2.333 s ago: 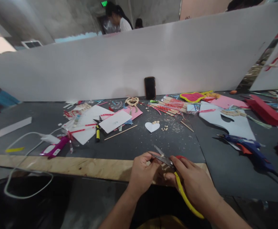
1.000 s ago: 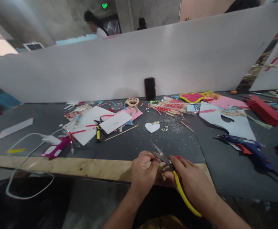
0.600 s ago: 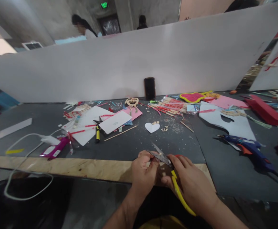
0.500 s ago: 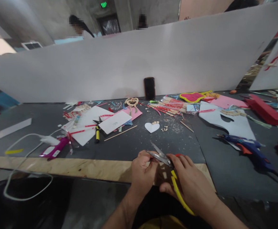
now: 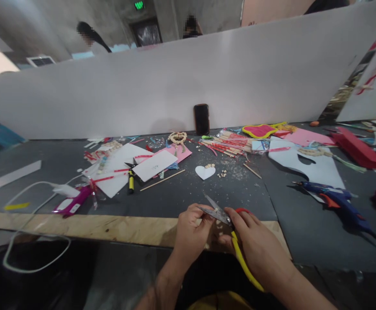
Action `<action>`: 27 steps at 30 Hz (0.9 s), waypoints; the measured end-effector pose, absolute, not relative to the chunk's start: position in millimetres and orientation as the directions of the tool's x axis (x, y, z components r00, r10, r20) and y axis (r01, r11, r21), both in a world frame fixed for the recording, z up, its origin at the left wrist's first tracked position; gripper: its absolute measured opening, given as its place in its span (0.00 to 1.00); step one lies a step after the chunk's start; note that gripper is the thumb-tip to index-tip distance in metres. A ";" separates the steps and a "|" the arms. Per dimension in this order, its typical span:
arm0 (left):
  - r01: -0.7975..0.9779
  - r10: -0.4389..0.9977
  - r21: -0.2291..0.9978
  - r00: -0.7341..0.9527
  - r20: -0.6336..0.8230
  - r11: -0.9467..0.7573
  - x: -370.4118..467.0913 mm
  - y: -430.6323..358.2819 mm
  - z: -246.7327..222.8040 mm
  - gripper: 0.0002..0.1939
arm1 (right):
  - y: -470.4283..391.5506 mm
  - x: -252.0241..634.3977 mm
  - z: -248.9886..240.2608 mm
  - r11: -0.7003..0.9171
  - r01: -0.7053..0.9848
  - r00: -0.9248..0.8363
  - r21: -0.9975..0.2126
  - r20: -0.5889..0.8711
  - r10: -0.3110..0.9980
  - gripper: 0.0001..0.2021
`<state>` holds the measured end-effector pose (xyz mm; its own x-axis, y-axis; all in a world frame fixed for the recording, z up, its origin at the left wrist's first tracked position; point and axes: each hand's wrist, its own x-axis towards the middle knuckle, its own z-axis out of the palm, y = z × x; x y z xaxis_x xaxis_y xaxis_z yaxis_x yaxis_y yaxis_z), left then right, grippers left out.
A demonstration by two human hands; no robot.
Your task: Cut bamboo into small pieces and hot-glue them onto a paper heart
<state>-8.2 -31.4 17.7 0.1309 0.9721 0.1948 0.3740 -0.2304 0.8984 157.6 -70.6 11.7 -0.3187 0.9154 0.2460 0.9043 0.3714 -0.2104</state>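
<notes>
My right hand point(image 5: 255, 241) is wrapped round the handles of a pair of scissors point(image 5: 222, 215) with yellow and red grips. Their blades stand partly apart and point left, up to the fingertips of my left hand point(image 5: 192, 234). The left fingers are pinched together beside the lower blade; what they hold is too small and hidden to make out. Both hands are over the wooden front edge of the table. Beyond them lies a white paper heart point(image 5: 205, 172), with small pale cut pieces point(image 5: 222, 174) beside it.
A blue glue gun point(image 5: 336, 202) lies at right near cut white paper point(image 5: 323, 168). Yellow-handled pliers point(image 5: 131, 178), a thin stick point(image 5: 162, 180) and a purple device point(image 5: 73, 201) with a white cable lie left. A phone point(image 5: 202, 119) leans on the white divider point(image 5: 126, 94); people are behind it.
The scissor handles have drawn slightly together, and the right thumb has moved up closer to the other fingers. My left hand stays pinched by the blade. A person behind the divider has shifted left.
</notes>
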 end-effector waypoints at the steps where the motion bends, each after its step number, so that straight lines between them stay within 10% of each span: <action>1: 0.372 0.972 0.899 0.127 0.196 -0.230 -7.9 -31.6 18.4 0.09 | -70.4 158.0 11.5 0.372 0.906 -0.320 -0.200 0.249 0.914 0.23; 16: 0.368 0.986 0.915 0.039 0.164 -0.167 -3.7 -37.7 10.4 0.06 | -67.3 157.6 17.0 0.305 0.932 -0.264 -0.197 0.210 0.941 0.18; 27: 0.456 0.910 0.795 0.101 0.401 -0.401 -5.4 -36.6 13.9 0.13 | -70.7 155.5 17.2 0.350 0.896 -0.295 -0.274 0.225 0.929 0.29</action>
<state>-5.4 -36.6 13.9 0.1012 0.9104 0.4012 0.4558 -0.4009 0.7947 155.5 -70.7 17.2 -0.2946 0.9287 0.2253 0.8956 0.3505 -0.2739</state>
